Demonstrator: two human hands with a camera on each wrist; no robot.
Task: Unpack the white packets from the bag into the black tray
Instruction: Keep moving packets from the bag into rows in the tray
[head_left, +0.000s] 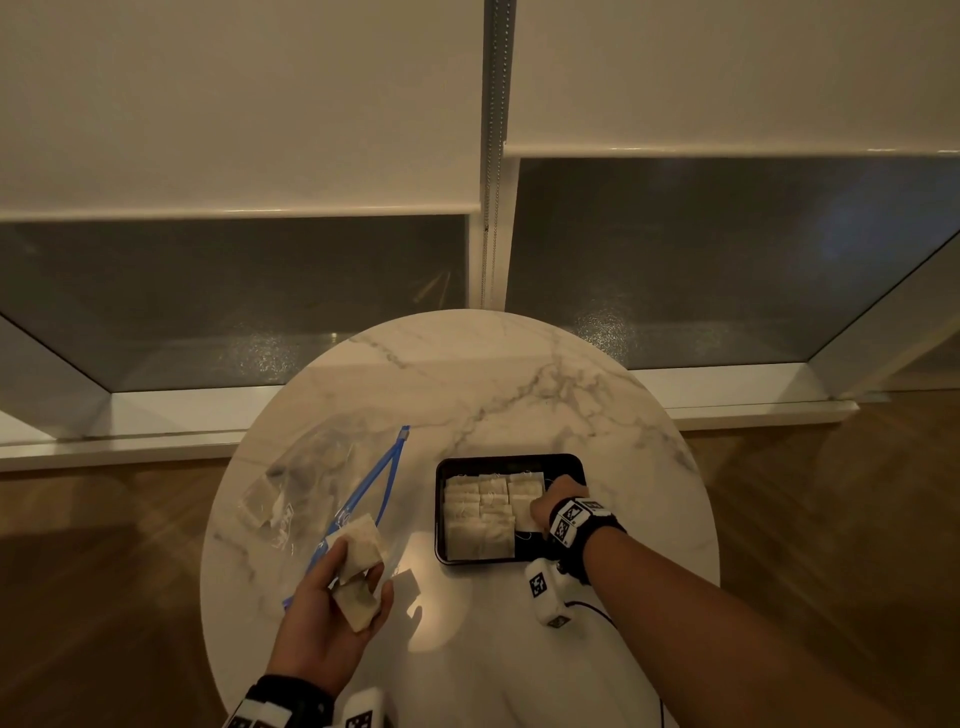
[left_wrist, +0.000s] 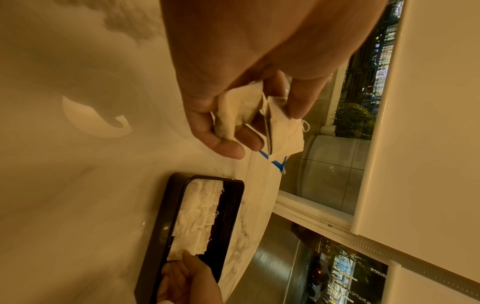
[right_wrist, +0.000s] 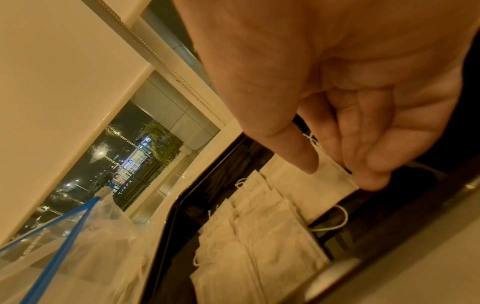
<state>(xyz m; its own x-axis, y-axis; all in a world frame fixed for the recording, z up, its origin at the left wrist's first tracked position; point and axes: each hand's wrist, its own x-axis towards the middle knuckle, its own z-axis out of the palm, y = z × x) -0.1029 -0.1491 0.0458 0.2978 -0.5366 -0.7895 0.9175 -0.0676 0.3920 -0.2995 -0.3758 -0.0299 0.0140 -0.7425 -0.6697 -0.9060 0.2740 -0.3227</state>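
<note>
On the round marble table lies a black tray (head_left: 511, 458) holding several flat white packets (head_left: 478, 519) in rows. My right hand (head_left: 540, 506) reaches into the tray's right side and pinches one white packet (right_wrist: 311, 189) by its edge between thumb and fingers (right_wrist: 371, 181). To the left lies the clear bag (head_left: 322, 483), its blue zipper open, with a few packets (head_left: 260, 501) inside. My left hand (head_left: 358, 577) hovers above the table by the bag's mouth and grips two crumpled white packets (left_wrist: 244, 111). The tray's rim (left_wrist: 161, 222) shows below that hand.
The table's far edge (head_left: 467, 314) stands close to a window with white roller blinds (head_left: 234, 104) and a bead chain (head_left: 488, 208). Wood floor (head_left: 831, 519) surrounds the table. A thin black cable (head_left: 597, 613) trails from my right wrist over the near tabletop.
</note>
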